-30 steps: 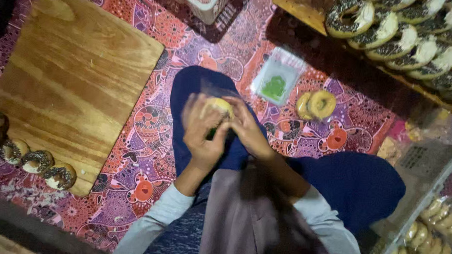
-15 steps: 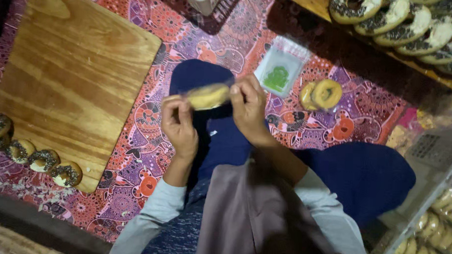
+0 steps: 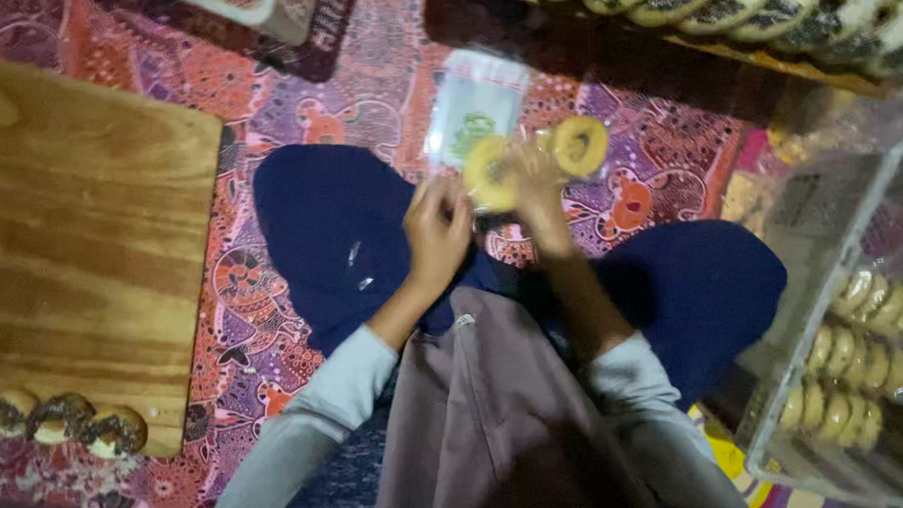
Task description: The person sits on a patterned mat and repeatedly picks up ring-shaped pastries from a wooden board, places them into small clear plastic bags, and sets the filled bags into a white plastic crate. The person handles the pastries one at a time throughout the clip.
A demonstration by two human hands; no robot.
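Two hands are meeting above the person's crossed, dark-blue-clad legs (image 3: 322, 239), just past the knees. The left hand (image 3: 437, 228) is curling its fingers together, the grip pinching what looks like clear wrapping at the lower edge of a pale ring-shaped pastry (image 3: 489, 173); blur is hiding the exact contact. The right hand (image 3: 539, 192) is sitting at 3 o'clock of that pastry, its grip closing on the pastry's side. A second ring pastry (image 3: 580, 145) is lying just beyond the right hand at 1 o'clock, on the patterned cloth (image 3: 276, 108). A small clear packet with a green patch (image 3: 474, 110) is lying at 12 o'clock of the hands. A wooden board (image 3: 81, 261) is lying well off at 9 o'clock, with chocolate-topped pastries (image 3: 61, 418) by its near corner. A clear box of pale pastries (image 3: 854, 338) is standing at 4 o'clock.
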